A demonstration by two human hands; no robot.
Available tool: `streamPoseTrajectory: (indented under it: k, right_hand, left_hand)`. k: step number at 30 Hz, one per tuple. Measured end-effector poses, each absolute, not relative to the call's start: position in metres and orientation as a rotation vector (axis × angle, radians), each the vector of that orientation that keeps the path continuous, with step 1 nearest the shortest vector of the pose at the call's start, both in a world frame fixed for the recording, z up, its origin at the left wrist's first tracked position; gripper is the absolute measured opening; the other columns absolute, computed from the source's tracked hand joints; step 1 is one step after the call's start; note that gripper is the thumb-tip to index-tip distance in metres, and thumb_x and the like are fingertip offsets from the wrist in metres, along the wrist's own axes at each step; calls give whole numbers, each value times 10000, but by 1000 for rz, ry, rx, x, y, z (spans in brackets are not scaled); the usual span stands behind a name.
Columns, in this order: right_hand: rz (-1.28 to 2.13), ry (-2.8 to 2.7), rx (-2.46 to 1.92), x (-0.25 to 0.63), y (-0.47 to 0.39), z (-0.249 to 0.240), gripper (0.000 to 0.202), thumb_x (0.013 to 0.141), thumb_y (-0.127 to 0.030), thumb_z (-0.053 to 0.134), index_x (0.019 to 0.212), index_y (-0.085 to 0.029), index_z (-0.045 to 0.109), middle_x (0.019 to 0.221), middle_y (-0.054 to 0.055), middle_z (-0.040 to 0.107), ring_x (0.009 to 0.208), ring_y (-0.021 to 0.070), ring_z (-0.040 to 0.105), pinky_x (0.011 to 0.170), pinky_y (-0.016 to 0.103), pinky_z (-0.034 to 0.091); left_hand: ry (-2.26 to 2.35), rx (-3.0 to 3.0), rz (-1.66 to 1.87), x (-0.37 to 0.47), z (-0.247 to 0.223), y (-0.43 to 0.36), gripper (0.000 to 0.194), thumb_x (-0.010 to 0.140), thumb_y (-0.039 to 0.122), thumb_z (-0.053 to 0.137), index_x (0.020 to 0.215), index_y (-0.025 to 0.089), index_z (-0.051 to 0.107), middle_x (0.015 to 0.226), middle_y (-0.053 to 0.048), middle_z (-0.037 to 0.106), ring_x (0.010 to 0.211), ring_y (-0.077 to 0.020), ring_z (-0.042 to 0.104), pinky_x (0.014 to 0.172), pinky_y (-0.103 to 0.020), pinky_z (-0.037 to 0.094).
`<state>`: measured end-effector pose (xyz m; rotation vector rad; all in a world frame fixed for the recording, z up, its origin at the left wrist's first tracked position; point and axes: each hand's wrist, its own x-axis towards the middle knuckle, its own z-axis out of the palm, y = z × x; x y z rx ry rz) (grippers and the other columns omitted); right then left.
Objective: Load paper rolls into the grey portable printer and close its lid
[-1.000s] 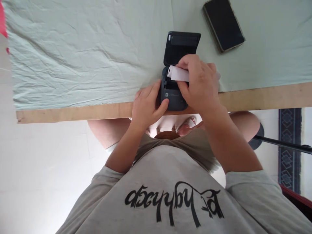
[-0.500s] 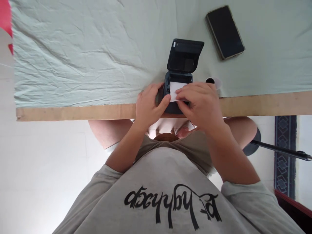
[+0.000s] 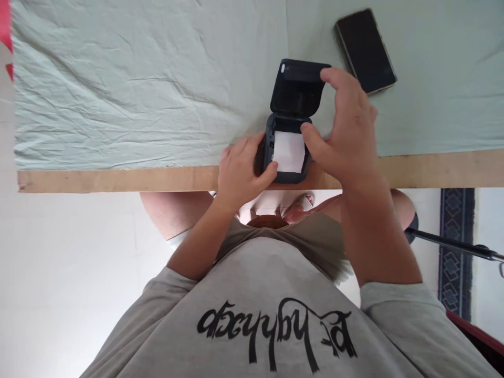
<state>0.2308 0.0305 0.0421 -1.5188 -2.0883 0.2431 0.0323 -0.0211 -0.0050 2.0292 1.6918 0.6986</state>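
A small dark portable printer stands at the table's front edge with its lid raised on the far side. White paper lies in its compartment, its near edge towards me. My left hand grips the printer's left side, with the thumb over the near left rim. My right hand is spread with thumb and index finger wide apart. Its index fingertip touches the upper right corner of the lid, while the thumb tip is at the body's right side near the hinge.
A phone-like black slab in a clear-edged case lies beyond my right hand. Wrinkled pale green cloth covers the table, with a bare wooden strip along its front edge. A black pole juts in at right.
My right hand has let go of the white paper and moved up to the lid, its fingers spreading. The paper now lies uncovered in the compartment. My left hand keeps its grip.
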Motion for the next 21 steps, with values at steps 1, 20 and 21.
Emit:
streamPoseTrajectory:
  k: [1, 20, 21]
  right_hand:
    - [260, -2059, -1482, 232, 31, 42, 584, 823, -218, 621, 1368, -232, 411, 1389, 124, 590, 1280, 291, 579, 1042, 555, 450]
    - [785, -1751, -1463, 242, -21, -4, 474, 895, -187, 482, 1360, -283, 494, 809, -6, 591, 628, 129, 560, 577, 281, 498]
    - [778, -1790, -1464, 243, -20, -3, 504, 894, -170, 471, 1383, -289, 494, 815, -5, 600, 629, 127, 562, 591, 285, 508]
  left_hand:
    - [1692, 2035, 699, 32, -6, -21, 522, 905, 411, 574, 1374, 187, 534, 1270, -105, 664, 1209, -289, 615, 1038, -421, 425]
    - [1655, 2023, 694, 32, -4, -23, 567, 958, 542, 422, 1427, 228, 466, 1343, -126, 627, 1223, -317, 585, 1064, -456, 401]
    - [1640, 2036, 696, 32, -4, -23, 561, 970, 539, 401, 1442, 240, 458, 1359, -119, 617, 1225, -312, 583, 1062, -453, 400]
